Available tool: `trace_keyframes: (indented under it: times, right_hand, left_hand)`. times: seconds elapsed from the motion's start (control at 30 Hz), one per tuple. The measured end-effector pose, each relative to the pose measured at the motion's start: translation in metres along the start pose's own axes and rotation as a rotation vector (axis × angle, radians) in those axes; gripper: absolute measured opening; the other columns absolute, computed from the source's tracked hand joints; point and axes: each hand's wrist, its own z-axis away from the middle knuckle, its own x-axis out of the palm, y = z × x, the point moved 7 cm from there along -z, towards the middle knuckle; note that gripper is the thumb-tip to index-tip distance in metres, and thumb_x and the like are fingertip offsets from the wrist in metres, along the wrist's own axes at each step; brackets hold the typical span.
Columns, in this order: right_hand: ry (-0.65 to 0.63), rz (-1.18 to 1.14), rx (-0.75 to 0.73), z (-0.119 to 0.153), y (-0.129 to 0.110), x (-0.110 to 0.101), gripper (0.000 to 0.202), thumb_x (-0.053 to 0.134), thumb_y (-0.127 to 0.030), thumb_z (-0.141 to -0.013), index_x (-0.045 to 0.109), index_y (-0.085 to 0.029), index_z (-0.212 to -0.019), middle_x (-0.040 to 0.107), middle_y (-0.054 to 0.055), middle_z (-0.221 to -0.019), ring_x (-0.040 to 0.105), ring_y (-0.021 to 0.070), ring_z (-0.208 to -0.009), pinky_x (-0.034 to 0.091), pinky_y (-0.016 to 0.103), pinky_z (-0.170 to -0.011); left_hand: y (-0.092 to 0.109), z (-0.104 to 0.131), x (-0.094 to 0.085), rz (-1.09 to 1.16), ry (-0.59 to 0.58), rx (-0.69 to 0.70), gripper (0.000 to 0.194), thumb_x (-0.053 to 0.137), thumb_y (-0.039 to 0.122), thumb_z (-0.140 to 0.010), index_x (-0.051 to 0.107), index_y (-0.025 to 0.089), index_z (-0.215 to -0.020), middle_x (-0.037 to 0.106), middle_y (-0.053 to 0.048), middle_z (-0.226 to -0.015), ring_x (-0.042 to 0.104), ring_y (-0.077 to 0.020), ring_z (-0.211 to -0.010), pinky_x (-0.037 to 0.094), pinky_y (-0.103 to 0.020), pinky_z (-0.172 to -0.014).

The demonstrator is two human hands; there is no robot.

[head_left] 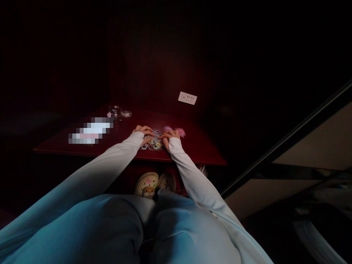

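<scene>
A loose pile of small coloured hair ties (154, 143) lies near the front edge of the dark red table (129, 152). From the left, my left hand (143, 132) rests at the pile with its fingers stretched over it and apart. My right hand (171, 135) is at the pile's right side, fingers reaching in and spread from the thumb. Just behind my right hand sit a pink bunch (180, 132) and a purple bunch (167, 128) of thin strands or loops, partly hidden by it. Whether a single tie is under any fingertip is too small to tell.
A clear jar (115, 112) stands at the back left, with a round clear lid (126, 114) beside it. A bright blurred-out rectangle (93, 131) lies on the left. The wall holds a white socket plate (187, 98). Below the table edge are cream clogs (147, 183).
</scene>
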Motion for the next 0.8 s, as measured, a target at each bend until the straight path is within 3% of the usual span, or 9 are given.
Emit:
trace_keyframes:
  times: [0.2, 0.4, 0.8]
  right_hand:
    - [0.0, 0.03, 0.011, -0.002, 0.0, 0.003, 0.029, 0.056, -0.021, -0.099, 0.084, -0.027, -0.101, 0.069, 0.006, -0.111, 0.045, 0.0264, -0.112, 0.034, 0.04, -0.104]
    - [-0.011, 0.026, 0.021, -0.001, -0.003, 0.002, 0.029, 0.056, -0.02, -0.099, 0.084, -0.026, -0.101, 0.07, 0.007, -0.111, 0.046, 0.0261, -0.112, 0.035, 0.038, -0.102]
    - [0.031, -0.005, 0.042, -0.002, 0.006, 0.002, 0.031, 0.053, -0.021, -0.1, 0.083, -0.025, -0.101, 0.069, 0.006, -0.107, 0.048, 0.0257, -0.112, 0.033, 0.038, -0.102]
  left_hand:
    - [-0.004, -0.01, 0.009, -0.018, -0.05, -0.047, 0.021, 0.079, 0.047, -0.084, 0.087, 0.035, -0.099, 0.074, -0.005, -0.119, 0.054, -0.0307, -0.11, 0.043, -0.047, -0.096]
    - [0.002, -0.011, 0.004, 0.022, -0.015, -0.065, 0.018, 0.084, 0.05, -0.077, 0.087, 0.035, -0.087, 0.077, -0.004, -0.114, 0.054, -0.0317, -0.108, 0.044, -0.047, -0.095]
    - [0.004, -0.015, 0.004, 0.105, -0.016, -0.006, 0.02, 0.079, 0.047, -0.081, 0.08, 0.027, -0.077, 0.077, -0.004, -0.104, 0.056, -0.0265, -0.103, 0.042, -0.042, -0.097]
